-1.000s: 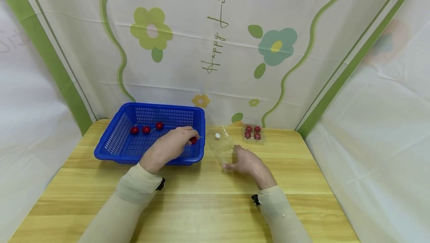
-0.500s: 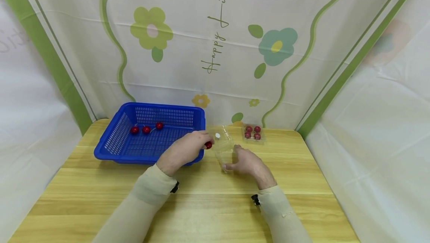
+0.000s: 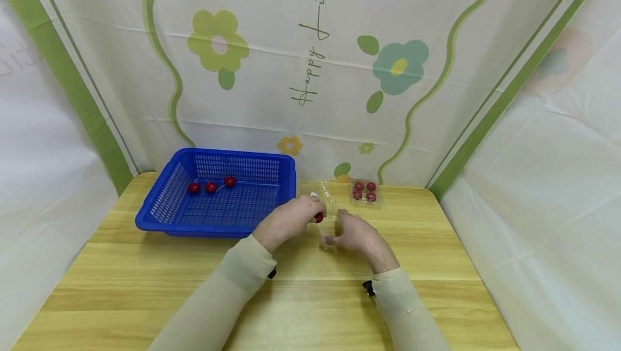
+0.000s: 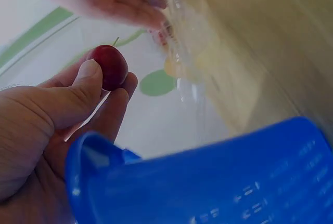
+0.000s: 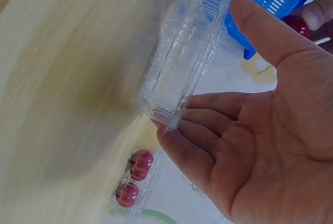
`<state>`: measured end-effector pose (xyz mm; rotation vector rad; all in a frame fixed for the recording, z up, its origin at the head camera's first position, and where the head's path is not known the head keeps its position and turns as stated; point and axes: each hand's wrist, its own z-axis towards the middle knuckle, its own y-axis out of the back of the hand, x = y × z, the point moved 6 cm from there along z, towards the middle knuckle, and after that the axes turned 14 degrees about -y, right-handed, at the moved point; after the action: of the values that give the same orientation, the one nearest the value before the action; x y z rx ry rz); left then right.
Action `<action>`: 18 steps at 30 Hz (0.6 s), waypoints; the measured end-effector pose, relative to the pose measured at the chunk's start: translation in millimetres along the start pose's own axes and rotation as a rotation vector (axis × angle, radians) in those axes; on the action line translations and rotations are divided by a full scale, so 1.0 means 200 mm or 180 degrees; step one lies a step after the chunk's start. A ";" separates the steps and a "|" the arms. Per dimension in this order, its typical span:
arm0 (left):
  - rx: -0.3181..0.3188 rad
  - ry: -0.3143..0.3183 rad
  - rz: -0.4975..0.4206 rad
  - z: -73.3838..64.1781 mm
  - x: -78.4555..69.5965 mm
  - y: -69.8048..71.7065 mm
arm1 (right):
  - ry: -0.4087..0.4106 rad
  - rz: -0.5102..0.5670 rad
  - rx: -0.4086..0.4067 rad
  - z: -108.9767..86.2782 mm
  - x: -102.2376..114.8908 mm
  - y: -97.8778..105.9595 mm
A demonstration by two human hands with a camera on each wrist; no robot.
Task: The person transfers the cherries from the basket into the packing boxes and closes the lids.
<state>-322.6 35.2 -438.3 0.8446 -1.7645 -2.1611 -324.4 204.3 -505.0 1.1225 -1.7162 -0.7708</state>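
A dark red cherry (image 4: 110, 67) with a thin stem is pinched between the thumb and fingers of my left hand (image 3: 291, 217). In the head view that hand is just right of the blue basket, over the clear plastic clamshell box (image 5: 179, 52). My right hand (image 3: 360, 238) holds the clamshell by its edges, thumb on one side and fingers on the other. No fruit shows inside the clamshell in the right wrist view; in the head view my left hand covers part of it. Three cherries, one of them a red cherry (image 3: 230, 181), lie in the blue basket (image 3: 194, 227).
A second clear box (image 3: 380, 200) with several cherries inside stands at the back right of the wooden table (image 3: 301, 308). Behind the table hangs a white curtain (image 3: 271, 97) printed with flowers. The basket's raised rim is close to my left forearm.
My left hand has lifted the cherry out of the basket and carried it right, over the basket's rim to the clamshell. My right hand has stayed in place.
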 end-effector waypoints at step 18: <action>0.0337 0.0212 0.0130 0.16 0.03 -0.14 | 0.0098 0.0145 0.0002 -0.01 0.01 0.00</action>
<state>-339.8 65.3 -463.7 0.8862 -1.8604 -2.0057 -323.0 202.3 -503.7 1.0867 -1.7105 -0.7215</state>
